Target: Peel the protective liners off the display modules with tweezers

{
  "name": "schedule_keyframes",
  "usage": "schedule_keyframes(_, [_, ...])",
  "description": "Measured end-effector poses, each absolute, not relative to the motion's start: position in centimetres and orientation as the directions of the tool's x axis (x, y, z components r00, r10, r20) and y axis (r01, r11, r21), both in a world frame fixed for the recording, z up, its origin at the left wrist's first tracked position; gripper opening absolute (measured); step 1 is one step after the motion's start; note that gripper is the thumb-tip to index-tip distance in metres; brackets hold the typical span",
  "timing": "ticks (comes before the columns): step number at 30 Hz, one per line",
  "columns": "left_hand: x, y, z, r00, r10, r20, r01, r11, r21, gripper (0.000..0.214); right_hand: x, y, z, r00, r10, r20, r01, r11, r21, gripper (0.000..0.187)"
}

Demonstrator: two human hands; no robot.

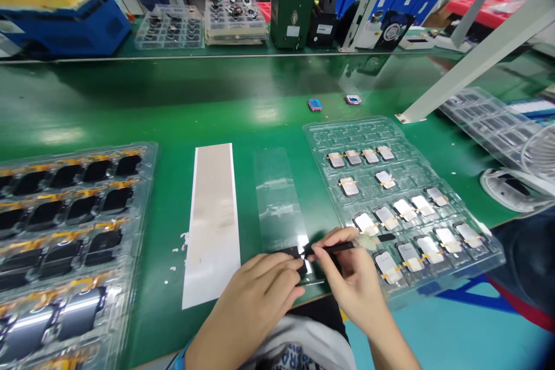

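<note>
Your right hand (347, 280) is closed in a pinch on a slim black tool (330, 248) (the tip is too blurred to name it more exactly), which points left toward your other hand. Your left hand (251, 295) is curled, its fingers (277, 266) over a small black piece (288, 252) at the near end of a transparent film strip (277, 199). You cannot tell whether they grip the piece or only press it down.

The film strip lies flat on the green surface (173, 98), running away from your hands. Just left of it is a white-edged backing strip (212, 225), with small white scraps (182, 240) beside its left edge.

To the right, your right hand is near a clear plastic tray (342, 127) holding rows of small silver rectangular parts (366, 224), each with yellow tape. Further left, a second tray (150, 153) carries black parts (104, 245) with yellow-orange ribbons.

Toward the far side, two small pink items (315, 104) sit on the surface. Beyond them stand a stacked tray of round components (236, 20) and a green box (291, 16).
</note>
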State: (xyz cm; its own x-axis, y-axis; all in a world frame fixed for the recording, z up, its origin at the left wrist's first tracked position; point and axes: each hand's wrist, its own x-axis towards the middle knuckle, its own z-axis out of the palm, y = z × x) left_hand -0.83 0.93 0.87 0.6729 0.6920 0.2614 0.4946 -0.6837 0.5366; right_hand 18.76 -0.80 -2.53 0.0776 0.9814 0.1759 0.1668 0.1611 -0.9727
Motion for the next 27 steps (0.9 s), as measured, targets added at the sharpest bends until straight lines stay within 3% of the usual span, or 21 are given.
schedule_keyframes(11, [-0.8, 1.0, 0.7, 0.654, 0.707, 0.268, 0.505, -0.673, 0.541, 0.022, 18.2, -0.5, -2.1, 0.184, 0.979, 0.083, 0.096, 0.066, -0.993, 0.011])
schedule_keyframes(14, [-0.9, 0.8, 0.5, 0.642, 0.721, 0.262, 0.503, -0.654, 0.566, 0.013, 18.4, -0.5, -1.7, 0.287, 0.957, 0.045, -0.036, 0.058, -0.998, 0.014])
schedule_keyframes(19, [-1.3, 0.4, 0.2, 0.501, 0.828, 0.251, 0.464, -0.502, 0.73, 0.01, 18.2, -0.9, -0.8, 0.343, 0.936, -0.074, -0.335, 0.048, -0.941, 0.02])
schedule_keyframes(21, [-1.3, 0.2, 0.2, 0.449, 0.855, 0.258, 0.463, -0.469, 0.752, 0.015, 17.4, -1.1, -0.4, 0.298, 0.953, -0.044, -0.368, 0.073, -0.927, 0.017])
schedule_keyframes(24, [-1.0, 0.2, 0.4, 0.359, 0.902, 0.238, 0.484, -0.398, 0.779, 0.016, 15.7, -1.5, 0.5, 0.221, 0.969, 0.112, -0.341, 0.184, -0.922, 0.009])
schedule_keyframes(27, [-0.7, 0.3, 0.8, 0.294, 0.939, 0.176, 0.448, -0.299, 0.842, 0.012, 14.2, -1.4, 1.6, 0.232, 0.945, 0.231, -0.289, 0.294, -0.911, 0.012])
